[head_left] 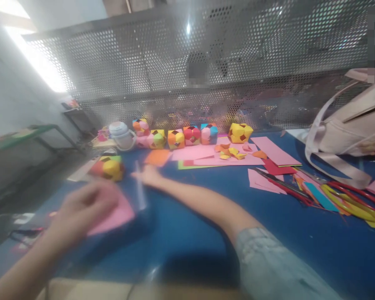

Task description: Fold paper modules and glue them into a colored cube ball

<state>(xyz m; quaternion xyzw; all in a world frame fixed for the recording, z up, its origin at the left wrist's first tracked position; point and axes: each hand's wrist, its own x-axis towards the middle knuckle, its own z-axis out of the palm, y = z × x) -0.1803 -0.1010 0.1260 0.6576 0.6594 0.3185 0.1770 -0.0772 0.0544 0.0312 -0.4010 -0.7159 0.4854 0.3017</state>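
My left hand point(81, 208) is blurred by motion and rests on a pink sheet of paper point(117, 216) at the near left of the blue table point(200, 233). Whether its fingers grip the sheet is unclear. My right hand point(148, 175) reaches across to the left, near a clear ruler-like strip point(140, 189) and an orange paper point(158, 157). Its fingers are smeared. A multicoloured paper ball point(110, 167) lies just left of my right hand.
A row of coloured paper cubes point(175, 137) stands along the perforated metal panel point(206, 75), beside a small white jar point(121, 134). Pink and red sheets point(268, 160), paper scraps and scissors with red and yellow handles point(350, 200) lie at right. A beige bag point(350, 125) sits far right.
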